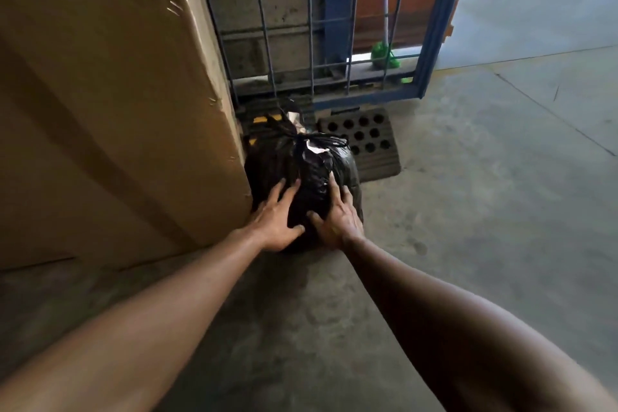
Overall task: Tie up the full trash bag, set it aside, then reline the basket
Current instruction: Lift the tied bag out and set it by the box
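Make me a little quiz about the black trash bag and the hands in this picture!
1. True or false: the black trash bag is tied shut at the top.
2. What stands right beside the bag on its left? A) a big cardboard box B) a red bucket C) a chair
3. Fill in: the left hand and the right hand rest with fingers ____ on the bag.

Key:
1. True; a knot shows at the top, and the bag sits on the concrete floor.
2. A
3. spread
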Available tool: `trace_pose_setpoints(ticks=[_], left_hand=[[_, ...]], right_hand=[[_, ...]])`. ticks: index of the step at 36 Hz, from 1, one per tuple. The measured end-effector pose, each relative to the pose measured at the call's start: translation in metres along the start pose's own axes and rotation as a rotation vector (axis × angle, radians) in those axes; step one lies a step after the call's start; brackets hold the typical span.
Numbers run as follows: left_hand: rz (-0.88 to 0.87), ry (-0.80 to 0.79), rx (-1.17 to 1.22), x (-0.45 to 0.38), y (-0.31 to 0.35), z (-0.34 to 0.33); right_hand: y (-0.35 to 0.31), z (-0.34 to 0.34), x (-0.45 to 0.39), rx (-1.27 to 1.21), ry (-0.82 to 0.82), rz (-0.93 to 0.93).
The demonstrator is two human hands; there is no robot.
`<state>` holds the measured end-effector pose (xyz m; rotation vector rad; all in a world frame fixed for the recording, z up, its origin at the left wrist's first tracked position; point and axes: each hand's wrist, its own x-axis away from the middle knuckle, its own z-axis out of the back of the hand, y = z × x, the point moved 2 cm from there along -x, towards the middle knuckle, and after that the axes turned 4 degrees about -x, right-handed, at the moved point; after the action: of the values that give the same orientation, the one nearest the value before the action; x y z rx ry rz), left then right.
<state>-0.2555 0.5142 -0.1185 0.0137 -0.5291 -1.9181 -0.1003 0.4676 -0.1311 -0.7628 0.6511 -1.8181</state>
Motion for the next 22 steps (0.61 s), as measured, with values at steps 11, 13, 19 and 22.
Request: trace_pose_setpoints(ticks=[11, 13, 19, 22], left_hand=[[-0.259, 0.397, 0.082, 0.010, 0.060, 0.058], [-0.357, 0.385, 0.106, 0.013, 0.083, 0.064], [-0.594, 0.268, 0.172, 0.036, 0.172, 0.056], [-0.730, 0.192, 0.220, 0.053, 0.221, 0.039]], right_hand=[[0.007, 0.093, 0.013, 0.194, 0.007, 0.106], [0.010, 0.120, 0.022, 0.235, 0.037, 0.116], [0.035, 0.200, 0.087, 0.393, 0.099, 0.092], [0.055, 0.238, 0.141, 0.459, 0.144, 0.055]])
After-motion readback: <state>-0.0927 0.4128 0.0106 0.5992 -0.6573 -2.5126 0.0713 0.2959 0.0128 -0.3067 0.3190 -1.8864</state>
